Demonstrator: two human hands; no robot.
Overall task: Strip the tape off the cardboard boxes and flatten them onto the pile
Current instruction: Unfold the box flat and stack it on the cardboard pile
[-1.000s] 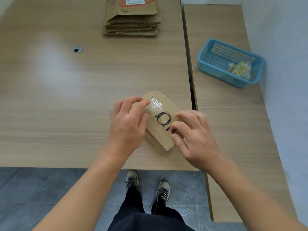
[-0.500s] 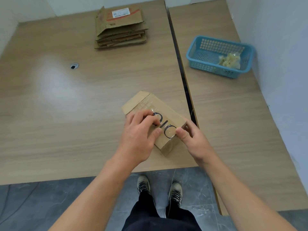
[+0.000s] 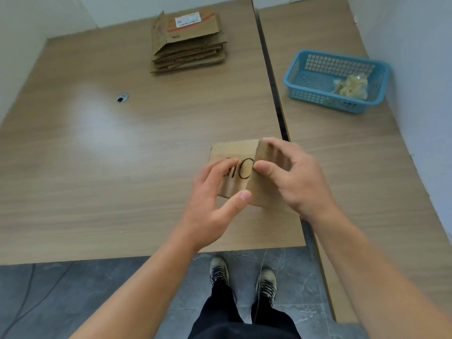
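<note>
The small cardboard box [image 3: 236, 152] is near the front edge of the left table [image 3: 97, 167], just beside the gap to the second table. The right hand [image 3: 298, 177] grips its right end, with the thumb on the printed face and the fingers curled over the far edge. The left hand [image 3: 210, 206] holds the near side between its thumb and blurred fingers, and the pile of flattened boxes [image 3: 188, 45] lies well apart at the far edge.

The right hand [image 3: 293, 177] covers the right part of the box [image 3: 234, 150]; that side is hidden. The fingers of the left hand [image 3: 210, 206] are motion-blurred, so their contact with the box cannot be confirmed. The lettering [image 3: 242, 168] is partly covered and unreadable. The label [image 3: 187, 20] on the pile [image 3: 188, 50] is too small to read. The pale wad [image 3: 352, 85] in the basket [image 3: 310, 91] is possibly crumpled tape. Both forearms are cut off at the bottom edge.
</note>
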